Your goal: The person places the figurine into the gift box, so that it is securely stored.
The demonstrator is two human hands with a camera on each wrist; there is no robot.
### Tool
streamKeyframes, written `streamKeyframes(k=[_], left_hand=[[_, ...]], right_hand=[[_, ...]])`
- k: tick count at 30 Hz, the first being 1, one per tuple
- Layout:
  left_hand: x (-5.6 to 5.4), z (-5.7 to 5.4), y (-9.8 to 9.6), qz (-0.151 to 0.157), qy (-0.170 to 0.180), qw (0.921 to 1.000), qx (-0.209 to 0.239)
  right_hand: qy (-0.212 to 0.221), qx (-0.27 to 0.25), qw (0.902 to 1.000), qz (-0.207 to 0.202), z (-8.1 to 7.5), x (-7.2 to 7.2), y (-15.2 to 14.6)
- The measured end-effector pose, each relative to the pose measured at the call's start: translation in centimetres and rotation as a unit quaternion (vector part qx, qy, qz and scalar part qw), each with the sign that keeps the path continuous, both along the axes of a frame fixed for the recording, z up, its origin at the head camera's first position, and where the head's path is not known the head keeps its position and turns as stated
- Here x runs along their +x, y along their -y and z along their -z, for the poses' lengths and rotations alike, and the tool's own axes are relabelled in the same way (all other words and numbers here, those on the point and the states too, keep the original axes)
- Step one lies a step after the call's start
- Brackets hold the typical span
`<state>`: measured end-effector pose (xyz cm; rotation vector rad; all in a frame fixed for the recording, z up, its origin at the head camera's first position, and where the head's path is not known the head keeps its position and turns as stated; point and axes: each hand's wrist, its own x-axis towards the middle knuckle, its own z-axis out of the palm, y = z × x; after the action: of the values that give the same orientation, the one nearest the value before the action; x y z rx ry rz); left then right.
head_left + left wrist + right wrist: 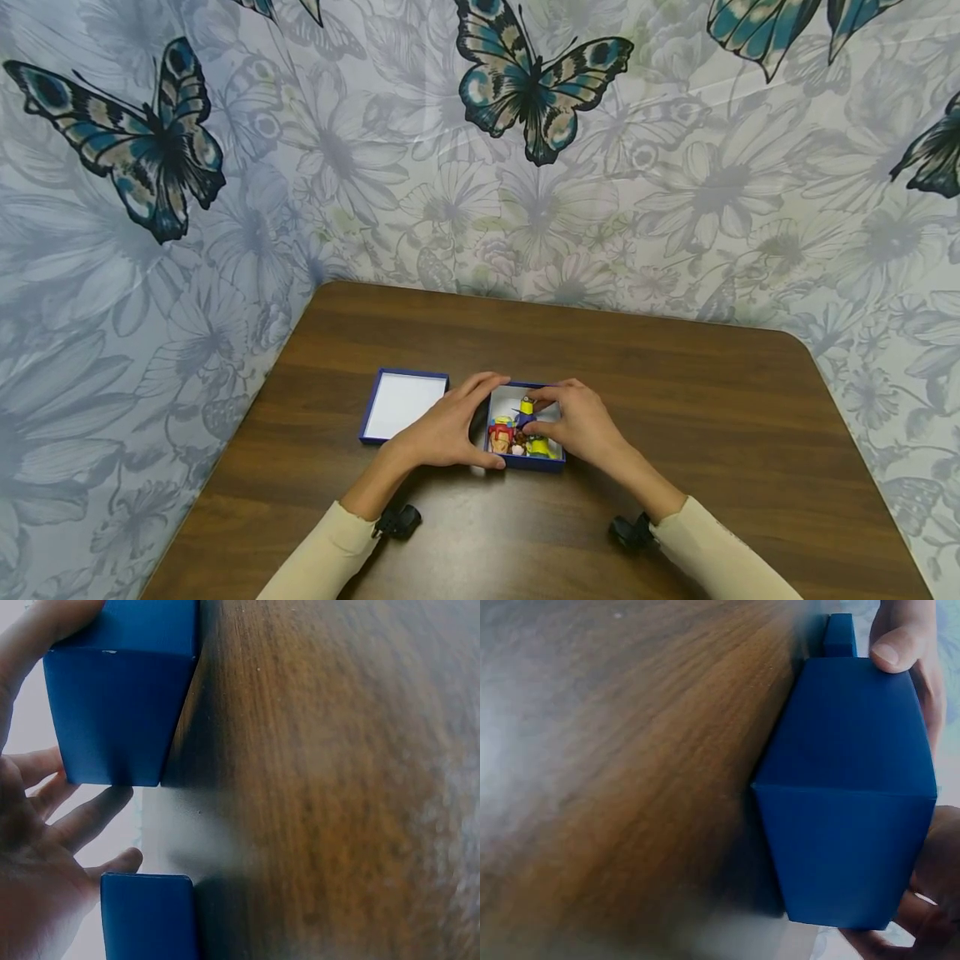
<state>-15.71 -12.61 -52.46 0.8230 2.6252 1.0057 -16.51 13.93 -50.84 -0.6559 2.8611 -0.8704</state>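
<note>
A blue box (528,463) with a white inside stands on the table, several small toy figures lying in it. My left hand (448,423) grips the box across its left side, thumb at the front wall and fingers at the back. Over the box's right side reaches my right hand (588,427), thumb and fingers pinching a yellow-and-blue toy figure (527,413). A red-and-yellow figure (501,435) lies at the left inside, a yellow-green one (538,447) at the right. In the right wrist view the box wall (840,855) hides the figures.
To the left of the box lies a shallow blue-edged lid (407,405), its white inside up. The brown wooden table (675,375) backs onto a cloth with butterflies and flowers. Each wrist wears a small black camera.
</note>
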Motion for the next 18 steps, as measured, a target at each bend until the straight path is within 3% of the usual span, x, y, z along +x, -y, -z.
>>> streamKeyframes(k=[7,18], left_hand=[[0.05,-0.22,-0.01,-0.001,0.002,1.0000,-0.003],[-0.02,-0.10,0.04,0.001,0.000,1.0000,-0.007]], right_hand=[[0.007,0.025,0.9997,-0.003,-0.32,0.01,0.20],[0.019,0.003,0.9998,-0.002,-0.36,0.15,-0.14]])
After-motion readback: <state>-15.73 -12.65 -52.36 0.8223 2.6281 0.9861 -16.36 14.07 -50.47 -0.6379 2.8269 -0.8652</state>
